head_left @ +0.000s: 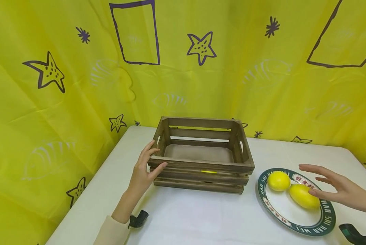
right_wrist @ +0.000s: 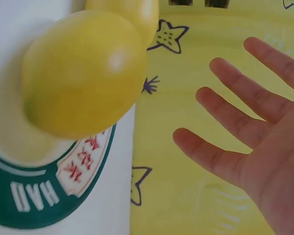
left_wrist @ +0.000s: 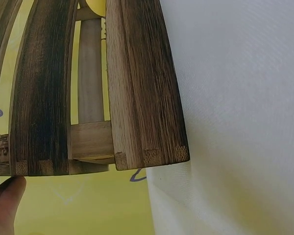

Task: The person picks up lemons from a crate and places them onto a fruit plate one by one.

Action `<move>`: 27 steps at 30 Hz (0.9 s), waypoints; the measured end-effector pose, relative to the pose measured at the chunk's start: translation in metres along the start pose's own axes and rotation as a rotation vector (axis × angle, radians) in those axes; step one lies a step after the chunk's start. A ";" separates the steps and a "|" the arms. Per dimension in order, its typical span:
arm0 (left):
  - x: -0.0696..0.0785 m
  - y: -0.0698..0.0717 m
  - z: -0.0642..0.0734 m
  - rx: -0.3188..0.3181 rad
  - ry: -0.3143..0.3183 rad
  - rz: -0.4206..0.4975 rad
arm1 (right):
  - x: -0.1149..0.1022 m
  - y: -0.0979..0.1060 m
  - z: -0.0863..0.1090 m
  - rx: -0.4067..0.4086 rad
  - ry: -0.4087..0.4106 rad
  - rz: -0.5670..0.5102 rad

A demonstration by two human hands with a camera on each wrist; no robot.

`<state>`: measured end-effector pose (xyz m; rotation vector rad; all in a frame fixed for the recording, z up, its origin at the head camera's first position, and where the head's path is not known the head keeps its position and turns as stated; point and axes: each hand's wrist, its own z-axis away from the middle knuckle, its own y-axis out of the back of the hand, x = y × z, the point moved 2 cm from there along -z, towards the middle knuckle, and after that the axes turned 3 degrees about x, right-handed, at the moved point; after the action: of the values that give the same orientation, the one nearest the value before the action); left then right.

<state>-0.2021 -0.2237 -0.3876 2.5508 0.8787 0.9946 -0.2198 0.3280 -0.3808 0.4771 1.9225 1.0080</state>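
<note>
A brown slatted wooden crate (head_left: 201, 166) stands on the white table. My left hand (head_left: 144, 165) grips its near left corner, thumb on the front rim and fingers over the left end. Through the front slats shows a bit of a yellow rounded thing (left_wrist: 96, 6); the rest of it is hidden. On the right, a green-rimmed plate (head_left: 313, 229) bears a roundish yellow fruit (head_left: 279, 181) and a longer yellow mango (head_left: 304, 196). My right hand (head_left: 339, 187) hovers at the plate's right side with fingers spread, the thumb overlapping the mango in the head view.
Behind and to the left hangs a yellow curtain (head_left: 176, 81) with starfish drawings, close to the table's back edge. White cloth covers the table (head_left: 195, 217). A black wrist camera mount (head_left: 138, 218) sits under the left wrist, another (head_left: 354, 234) under the right.
</note>
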 end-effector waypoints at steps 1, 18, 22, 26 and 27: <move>0.000 0.000 0.000 -0.001 0.003 0.001 | -0.002 0.000 -0.003 -0.005 0.020 -0.011; 0.002 0.000 0.000 -0.002 0.009 -0.028 | -0.054 0.013 -0.051 -0.122 0.321 -0.210; 0.001 0.000 0.001 0.001 0.005 -0.030 | -0.067 0.014 -0.061 -0.151 0.396 -0.288; 0.001 0.000 0.001 0.001 0.004 -0.024 | -0.079 0.012 -0.070 -0.164 0.457 -0.327; 0.002 0.000 0.001 0.001 0.005 -0.023 | -0.081 0.012 -0.073 -0.171 0.462 -0.331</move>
<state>-0.2008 -0.2229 -0.3871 2.5343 0.9072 0.9940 -0.2386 0.2482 -0.3082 -0.1891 2.1953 1.1126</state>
